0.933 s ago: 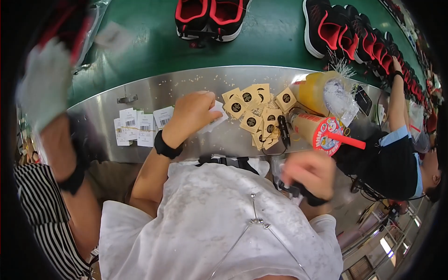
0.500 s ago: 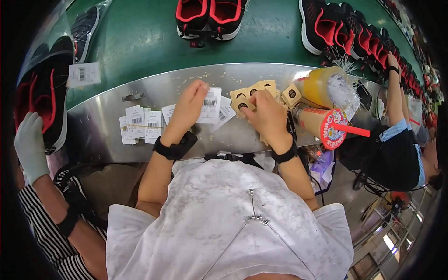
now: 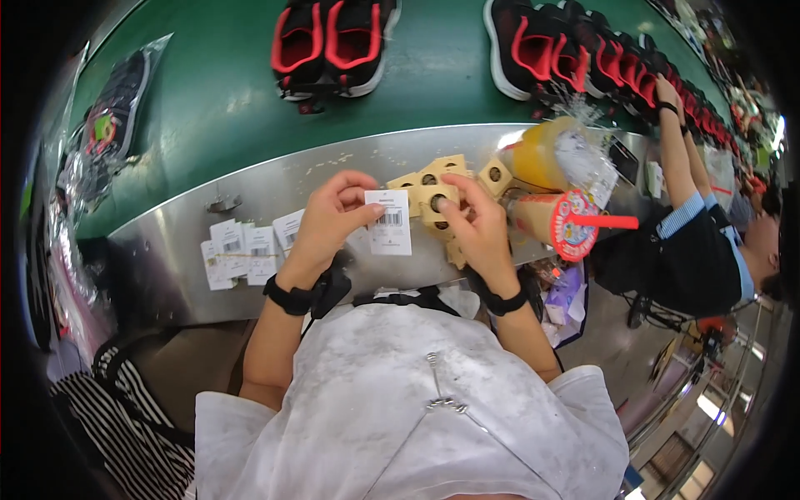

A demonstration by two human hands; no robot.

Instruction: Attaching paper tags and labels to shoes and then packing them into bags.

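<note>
Nearest the camera, the person's white shirt (image 3: pixel 400 417) fills the lower middle, and both forearms rise from it toward a steel ledge (image 3: pixel 275 187), each wrist wearing a black band. The left hand (image 3: pixel 332 218) is closed in a pinch on a white barcode label (image 3: pixel 389 221), thumb and fingertips gripping its left edge above the near part of the ledge. Just to the right of the label, the right hand (image 3: pixel 467 218) is curled with its fingers pressed onto a tan square tag (image 3: pixel 435 204) with a dark round centre, which belongs to a heap of tan tags (image 3: pixel 442 171) lying on the ledge. On the ledge to the left of the left hand lies a row of white labels (image 3: pixel 242 250). At the ledge's right end stand a yellow cup under crinkled clear wrap (image 3: pixel 542 150) and a paper cup with a red straw (image 3: pixel 554 223). Beyond the ledge runs a green conveyor belt (image 3: pixel 208 100) carrying a black-and-red shoe pair (image 3: pixel 333 46) and a line of more shoes (image 3: pixel 575 50) to its right. At the far right, past the ledge, another person's arm (image 3: pixel 677 150) reaches up to the belt.
</note>
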